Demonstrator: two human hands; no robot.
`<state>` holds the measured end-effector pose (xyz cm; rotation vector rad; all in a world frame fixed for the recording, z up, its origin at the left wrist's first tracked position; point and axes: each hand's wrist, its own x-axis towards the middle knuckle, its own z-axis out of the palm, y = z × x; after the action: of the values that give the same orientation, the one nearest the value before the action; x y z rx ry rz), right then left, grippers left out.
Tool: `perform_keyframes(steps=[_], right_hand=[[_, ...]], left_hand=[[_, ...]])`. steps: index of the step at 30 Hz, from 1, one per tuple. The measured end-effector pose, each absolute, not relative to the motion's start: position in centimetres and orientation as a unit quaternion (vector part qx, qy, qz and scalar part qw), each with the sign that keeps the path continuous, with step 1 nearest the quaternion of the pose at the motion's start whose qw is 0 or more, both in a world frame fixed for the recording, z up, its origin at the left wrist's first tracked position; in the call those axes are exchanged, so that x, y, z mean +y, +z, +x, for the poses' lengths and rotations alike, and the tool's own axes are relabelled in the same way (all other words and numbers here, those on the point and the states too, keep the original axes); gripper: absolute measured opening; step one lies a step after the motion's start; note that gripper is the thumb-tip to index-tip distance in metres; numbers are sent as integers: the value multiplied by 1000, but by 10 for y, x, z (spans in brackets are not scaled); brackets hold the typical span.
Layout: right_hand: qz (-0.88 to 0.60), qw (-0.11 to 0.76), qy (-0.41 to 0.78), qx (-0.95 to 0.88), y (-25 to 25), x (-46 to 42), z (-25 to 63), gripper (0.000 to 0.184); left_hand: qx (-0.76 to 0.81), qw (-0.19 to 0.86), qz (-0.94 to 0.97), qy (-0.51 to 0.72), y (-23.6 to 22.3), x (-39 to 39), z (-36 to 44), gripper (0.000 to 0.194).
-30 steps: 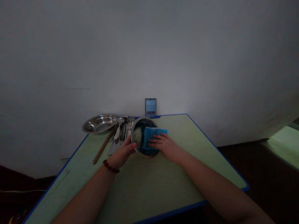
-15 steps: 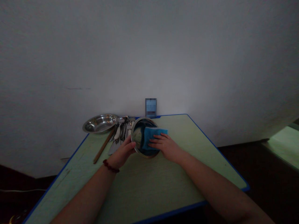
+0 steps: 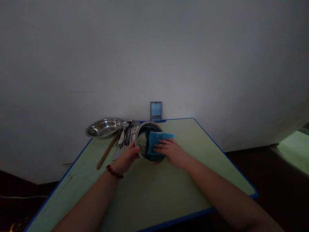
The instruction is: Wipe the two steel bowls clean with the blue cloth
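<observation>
A shiny metal bowl is tilted with its open side towards me, above the middle of the table. My left hand grips its left rim, the thumb on the rim and the other fingers mostly hidden behind it. A blue cloth lies over the right part of the bowl's opening and partly inside it. My right hand has its fingers on the cloth and holds it against the bowl; its thumb is hidden. A dark red bead bracelet circles my left wrist.
An oval metal dish stands at the table's back left corner. Beside it lie several pieces of cutlery and wooden chopsticks. A blurred-out phone-like object leans on the wall. The pale green table has a blue edge.
Almost nothing differs. Both hands, the bowl and the cloth keep the same place; the left thumb has shifted very slightly on the rim.
</observation>
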<state>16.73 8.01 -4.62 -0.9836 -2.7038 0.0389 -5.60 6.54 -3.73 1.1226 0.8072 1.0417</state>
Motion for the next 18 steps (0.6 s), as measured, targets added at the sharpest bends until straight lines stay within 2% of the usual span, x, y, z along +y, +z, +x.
perform_keyframes(steps=[18], right_hand=[[-337, 133, 20, -932, -46, 80, 169, 42]], left_hand=[[344, 657, 495, 452, -34, 65, -55, 47]])
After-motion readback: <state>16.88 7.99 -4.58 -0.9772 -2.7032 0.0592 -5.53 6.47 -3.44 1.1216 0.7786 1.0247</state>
